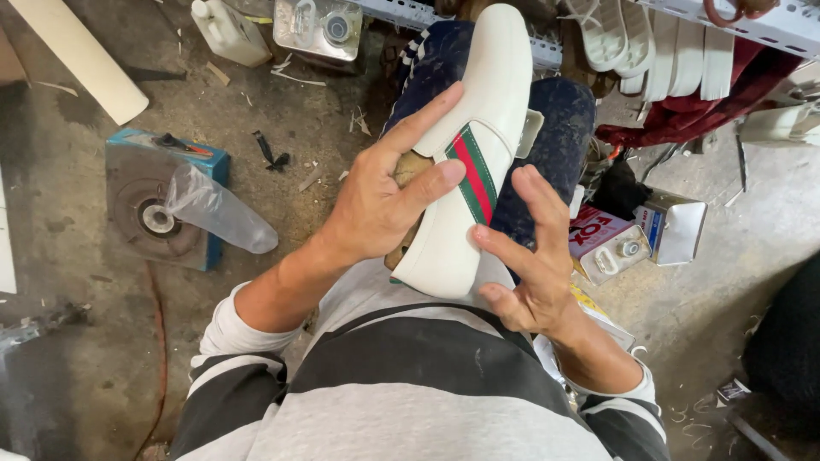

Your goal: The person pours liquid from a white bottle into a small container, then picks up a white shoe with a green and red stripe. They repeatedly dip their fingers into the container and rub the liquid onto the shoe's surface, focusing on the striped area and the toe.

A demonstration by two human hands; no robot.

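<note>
A white slip-on shoe upper [478, 128] with a green and red stripe lies on my lap, toe pointing away from me, fitted over a brown last. My left hand [384, 192] grips its left side, thumb and forefinger pressed on the white leather beside the stripe. My right hand [530, 256] is just right of the heel, fingers spread, fingertips touching the shoe's lower right edge. My dark blue trousers [559, 137] show under the shoe.
On the concrete floor: a blue-framed round machine [154, 205] with a clear plastic bag on it at left, a white tube [81, 55], metal cans [320, 26], small tins [636, 235] at right, white soles [649, 43] on a metal rack.
</note>
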